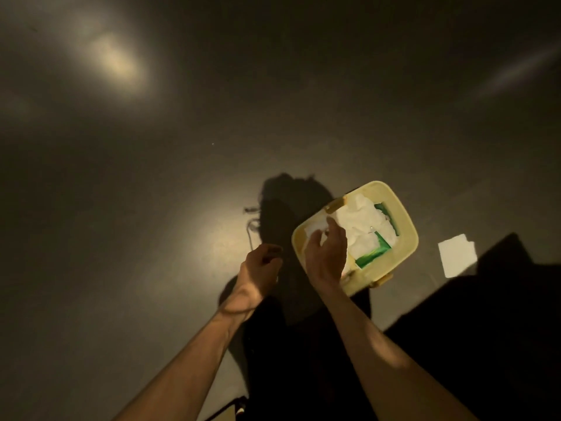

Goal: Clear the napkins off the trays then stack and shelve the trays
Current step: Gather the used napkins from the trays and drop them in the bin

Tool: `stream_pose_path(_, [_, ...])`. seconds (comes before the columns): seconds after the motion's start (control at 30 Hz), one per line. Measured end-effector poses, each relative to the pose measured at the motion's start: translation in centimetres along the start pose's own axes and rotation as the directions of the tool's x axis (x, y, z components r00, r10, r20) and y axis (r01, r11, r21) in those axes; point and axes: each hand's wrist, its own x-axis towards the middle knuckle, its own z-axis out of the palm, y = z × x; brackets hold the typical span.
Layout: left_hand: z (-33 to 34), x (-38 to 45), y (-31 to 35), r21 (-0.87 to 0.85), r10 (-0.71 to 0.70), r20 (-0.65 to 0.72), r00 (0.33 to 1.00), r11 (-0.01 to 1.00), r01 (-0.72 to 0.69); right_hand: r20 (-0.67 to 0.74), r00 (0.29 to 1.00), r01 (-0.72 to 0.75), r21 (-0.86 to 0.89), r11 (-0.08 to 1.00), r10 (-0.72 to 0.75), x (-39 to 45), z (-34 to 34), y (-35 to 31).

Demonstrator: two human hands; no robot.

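The bare left hand hung loosely curled, holding nothing. The right hand pinched a white paper napkin over the pale yellow plastic bin, apparently to discard it. No trays showed.

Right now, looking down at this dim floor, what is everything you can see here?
Bin: one, pale yellow, on the floor right of centre, open at the top.
Crumpled napkins: a white heap, number unclear, inside the bin.
Green item: one or two pieces, under the napkins in the bin; too dim to identify.
Flat napkin: one, white, on the floor right of the bin.
Floor: dark grey, with glare patches.
Right hand: over the bin's near left part, fingertips pinching something white.
Left hand: beside the bin, fingers loosely curled, apparently holding nothing.
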Motion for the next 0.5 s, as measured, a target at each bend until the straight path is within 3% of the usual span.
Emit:
stream_pose_path(0.17, [2.2,-2.5,3.2,0.058,0.040,0.062,0.997,0.997,-0.043,0.020,0.974,-0.228,0.098,0.969,0.227,-0.7,-4.3,1.4])
stream_pose_path(0.27, [2.8,-4.2,4.8,0.125,0.066,0.088,0.994,0.989,-0.077,0.086,0.937,-0.343,0.072,0.936,0.337,-1.3,-6.5,1.7])
stream_pose_path(0.4, [1.7,-8.3,7.8,0.070,0.062,0.095,0.994,0.995,-0.069,0.176,0.903,-0.402,0.025,0.915,0.392,-2.5,-10.1,0.0])
stream_pose_path(0.5, [0.1,-13.3,11.0,0.046,0.098,0.110,0.989,0.994,-0.104,0.234,0.907,-0.374,0.065,0.925,0.350,-4.5,-14.6,-3.8])
